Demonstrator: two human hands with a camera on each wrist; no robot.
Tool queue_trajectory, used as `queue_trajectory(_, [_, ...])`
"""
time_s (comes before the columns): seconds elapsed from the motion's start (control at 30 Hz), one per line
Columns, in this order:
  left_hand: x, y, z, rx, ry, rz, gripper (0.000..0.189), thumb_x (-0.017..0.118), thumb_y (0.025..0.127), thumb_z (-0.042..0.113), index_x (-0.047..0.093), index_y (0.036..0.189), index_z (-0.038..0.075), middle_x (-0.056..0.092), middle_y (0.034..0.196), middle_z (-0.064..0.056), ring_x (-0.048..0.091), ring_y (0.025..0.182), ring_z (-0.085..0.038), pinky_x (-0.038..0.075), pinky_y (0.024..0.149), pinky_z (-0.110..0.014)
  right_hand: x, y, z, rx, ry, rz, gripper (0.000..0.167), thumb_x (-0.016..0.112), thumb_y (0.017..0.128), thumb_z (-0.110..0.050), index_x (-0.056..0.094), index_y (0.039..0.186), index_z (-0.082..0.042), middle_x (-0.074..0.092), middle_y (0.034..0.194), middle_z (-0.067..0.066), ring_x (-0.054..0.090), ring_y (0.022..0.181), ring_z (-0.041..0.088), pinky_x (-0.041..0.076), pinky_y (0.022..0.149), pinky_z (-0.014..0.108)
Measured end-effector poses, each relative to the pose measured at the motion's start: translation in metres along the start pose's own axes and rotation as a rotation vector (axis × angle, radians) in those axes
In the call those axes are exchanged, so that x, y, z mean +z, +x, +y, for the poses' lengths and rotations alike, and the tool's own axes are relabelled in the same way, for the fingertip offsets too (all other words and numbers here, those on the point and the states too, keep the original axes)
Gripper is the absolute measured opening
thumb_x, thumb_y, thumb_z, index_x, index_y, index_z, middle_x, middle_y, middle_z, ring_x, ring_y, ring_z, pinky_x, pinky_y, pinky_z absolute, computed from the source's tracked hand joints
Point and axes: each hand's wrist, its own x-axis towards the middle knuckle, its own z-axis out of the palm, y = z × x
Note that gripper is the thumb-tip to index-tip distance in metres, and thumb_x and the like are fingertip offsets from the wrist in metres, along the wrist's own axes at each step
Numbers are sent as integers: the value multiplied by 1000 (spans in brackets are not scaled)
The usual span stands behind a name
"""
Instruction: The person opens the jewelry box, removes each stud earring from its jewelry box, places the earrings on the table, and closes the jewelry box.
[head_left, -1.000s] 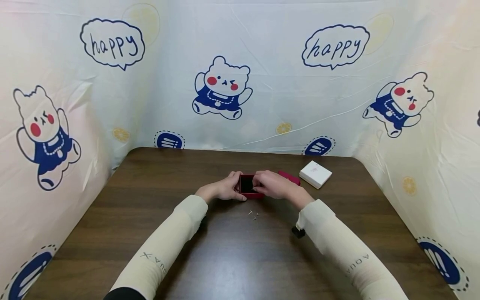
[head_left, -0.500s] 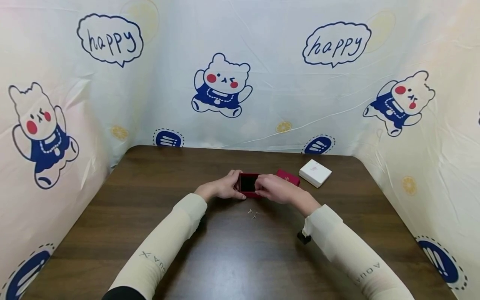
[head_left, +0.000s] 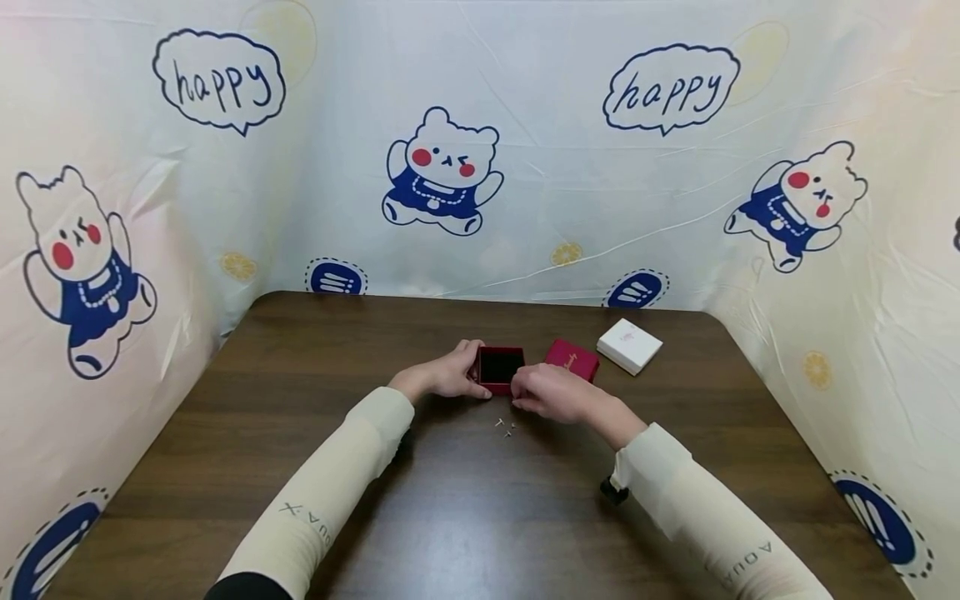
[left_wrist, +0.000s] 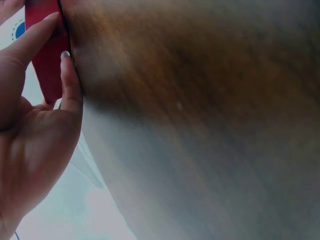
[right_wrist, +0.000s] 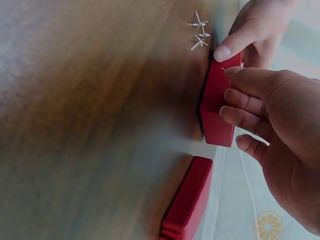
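A small red jewellery box [head_left: 498, 389] with a black inside stands uncovered on the table. My left hand [head_left: 452, 375] grips its left side, thumb at the front corner; the left wrist view shows fingers against the red wall [left_wrist: 47, 75]. At the box's front right corner is my right hand [head_left: 555, 393]. In the right wrist view, its thumb and forefinger pinch a tiny thin metal pin [right_wrist: 223, 69], mostly hidden by the fingertips. Several thin silvery pins [right_wrist: 198, 45], small like stud earrings, lie on the table in front of the box.
The red lid [head_left: 573, 358] with gold lettering lies right of the box, partly behind my right hand. A white square box [head_left: 630, 346] sits farther right. Brown wood table [head_left: 315, 350] reaches back to a printed cloth backdrop [head_left: 540, 200].
My right hand has drawn back from over the box's inside to its front right corner, uncovering more of the black inside and the lid. The left hand keeps its grip on the box.
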Motion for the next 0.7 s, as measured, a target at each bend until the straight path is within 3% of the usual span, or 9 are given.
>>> queue_trajectory(0.33, [1,1,0,-7,-4,9,77,81,89,24,32,144,4,36,133,-18,45,111,-25,42,96,-39,16,-4,-3,-54,-22,-35,4,75,94,-20,72,92,-19,64,86,-10,57,73,7,53,74,25])
queue_trajectory(0.7, [-1,-4,4,-16,-18,3,80,80,91,24,29,149,3,35,136,-19,46,110,-26,43,97,-41,16,-4,-1,-49,-13,-22,7,77,94,-22,73,97,-18,64,87,-9,57,72,6,52,72,24])
